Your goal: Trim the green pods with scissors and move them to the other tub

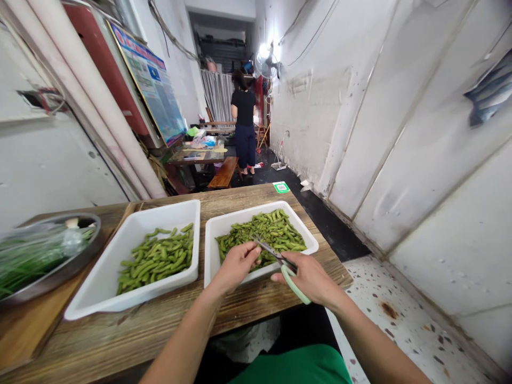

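Note:
My right hand [310, 274] is closed around scissors [294, 285] with pale green handles. Their blades point up and left, over the right white tray [312, 246], and the tips lie close to my left fingertips. My left hand [238, 262] is above the tray's near rim, thumb and fingers pinched together; what is between them is too small and hidden to make out. Green edamame pods [276, 226] cover much of that tray's bottom. To the left, another white tray [106, 304] holds a pile of larger-looking edamame pods [160, 258].
A metal bowl [94, 240] of bagged green vegetables stands at the left on the wooden table [176, 325]. A QR-code card [281, 187] lies at the far edge. Farther back are a bench [224, 172], a cluttered table [200, 156] and a standing person [244, 117], facing away.

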`<state>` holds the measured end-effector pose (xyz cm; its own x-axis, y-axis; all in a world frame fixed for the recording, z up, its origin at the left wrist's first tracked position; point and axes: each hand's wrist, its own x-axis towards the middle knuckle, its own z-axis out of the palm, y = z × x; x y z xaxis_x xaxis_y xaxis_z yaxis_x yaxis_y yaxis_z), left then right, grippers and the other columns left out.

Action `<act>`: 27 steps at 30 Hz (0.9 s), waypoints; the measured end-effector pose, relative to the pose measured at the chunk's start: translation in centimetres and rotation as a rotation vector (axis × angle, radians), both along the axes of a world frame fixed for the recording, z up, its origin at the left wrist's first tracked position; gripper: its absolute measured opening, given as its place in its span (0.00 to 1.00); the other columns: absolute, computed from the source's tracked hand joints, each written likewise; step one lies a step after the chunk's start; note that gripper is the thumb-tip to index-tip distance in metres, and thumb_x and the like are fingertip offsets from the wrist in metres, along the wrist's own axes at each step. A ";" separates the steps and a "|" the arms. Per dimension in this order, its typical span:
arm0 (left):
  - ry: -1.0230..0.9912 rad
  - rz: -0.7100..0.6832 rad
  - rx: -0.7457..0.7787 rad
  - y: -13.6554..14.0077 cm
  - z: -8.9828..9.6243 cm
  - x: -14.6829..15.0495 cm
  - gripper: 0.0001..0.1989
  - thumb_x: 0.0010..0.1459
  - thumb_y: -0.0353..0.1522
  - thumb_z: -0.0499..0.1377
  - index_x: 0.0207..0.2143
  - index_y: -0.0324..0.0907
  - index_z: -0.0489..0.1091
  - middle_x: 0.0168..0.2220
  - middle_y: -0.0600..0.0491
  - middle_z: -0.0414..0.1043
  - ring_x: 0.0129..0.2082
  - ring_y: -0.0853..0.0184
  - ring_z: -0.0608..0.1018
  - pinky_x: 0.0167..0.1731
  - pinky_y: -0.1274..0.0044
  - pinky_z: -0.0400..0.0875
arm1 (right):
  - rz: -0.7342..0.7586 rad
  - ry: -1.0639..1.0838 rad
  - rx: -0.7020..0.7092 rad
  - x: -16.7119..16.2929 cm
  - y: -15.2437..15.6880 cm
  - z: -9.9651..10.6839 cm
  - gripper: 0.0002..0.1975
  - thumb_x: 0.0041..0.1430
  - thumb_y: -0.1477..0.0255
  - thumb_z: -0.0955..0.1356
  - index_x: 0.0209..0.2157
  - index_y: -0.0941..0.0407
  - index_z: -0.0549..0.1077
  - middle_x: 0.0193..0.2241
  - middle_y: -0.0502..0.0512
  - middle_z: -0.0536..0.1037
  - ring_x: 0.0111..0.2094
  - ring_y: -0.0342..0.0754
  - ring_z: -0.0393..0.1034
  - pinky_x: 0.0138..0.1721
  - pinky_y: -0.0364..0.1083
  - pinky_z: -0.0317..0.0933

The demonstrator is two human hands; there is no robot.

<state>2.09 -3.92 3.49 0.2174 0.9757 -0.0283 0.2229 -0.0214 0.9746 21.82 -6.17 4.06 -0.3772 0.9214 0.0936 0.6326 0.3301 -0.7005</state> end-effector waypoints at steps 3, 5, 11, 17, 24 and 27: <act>0.025 -0.059 -0.034 -0.1 0.2 -0.2 0.17 0.51 0.45 0.55 0.27 0.39 0.66 0.19 0.59 0.59 0.19 0.74 0.60 0.20 0.81 0.53 | 0.007 -0.013 0.010 0.1 0.0 0.0 0.15 0.49 0.59 0.69 0.35 0.55 0.74 0.28 0.51 0.74 0.28 0.46 0.66 0.30 0.42 0.56; 0.026 -0.095 -0.061 -0.2 0.2 -0.1 0.18 0.51 0.46 0.55 0.26 0.39 0.65 0.20 0.58 0.61 0.19 0.74 0.60 0.21 0.81 0.53 | 0.008 -0.027 0.010 0.3 0.0 -0.2 0.15 0.50 0.59 0.68 0.33 0.55 0.74 0.25 0.51 0.74 0.26 0.46 0.65 0.29 0.42 0.55; 0.240 0.015 0.044 0.0 0.6 -1.5 0.18 0.54 0.44 0.52 0.34 0.40 0.71 0.24 0.54 0.68 0.22 0.69 0.67 0.24 0.78 0.59 | 0.017 -0.024 -0.016 0.9 0.2 -1.3 0.14 0.52 0.60 0.67 0.29 0.57 0.75 0.23 0.52 0.74 0.25 0.47 0.65 0.27 0.42 0.53; 1.227 0.725 0.317 0.0 2.8 -9.5 0.21 0.55 0.38 0.50 0.44 0.33 0.72 0.40 0.36 0.70 0.43 0.49 0.69 0.41 0.63 0.60 | 0.016 -0.023 -0.057 1.9 0.6 -2.4 0.16 0.53 0.58 0.66 0.35 0.57 0.73 0.23 0.51 0.73 0.24 0.46 0.64 0.27 0.42 0.53; 1.480 0.251 0.366 3.7 0.8 -7.8 0.13 0.54 0.35 0.52 0.33 0.40 0.75 0.37 0.41 0.72 0.44 0.52 0.67 0.44 0.60 0.53 | 0.051 0.019 -0.082 1.4 0.4 -2.0 0.17 0.53 0.58 0.66 0.36 0.57 0.73 0.26 0.53 0.75 0.28 0.49 0.68 0.29 0.42 0.54; 1.508 0.162 0.329 5.7 -1.5 -5.8 0.10 0.51 0.31 0.55 0.25 0.37 0.75 0.34 0.37 0.72 0.46 0.49 0.65 0.48 0.59 0.48 | 0.047 0.003 -0.081 1.3 0.2 -1.8 0.18 0.53 0.57 0.66 0.36 0.57 0.73 0.27 0.54 0.76 0.29 0.49 0.69 0.30 0.42 0.55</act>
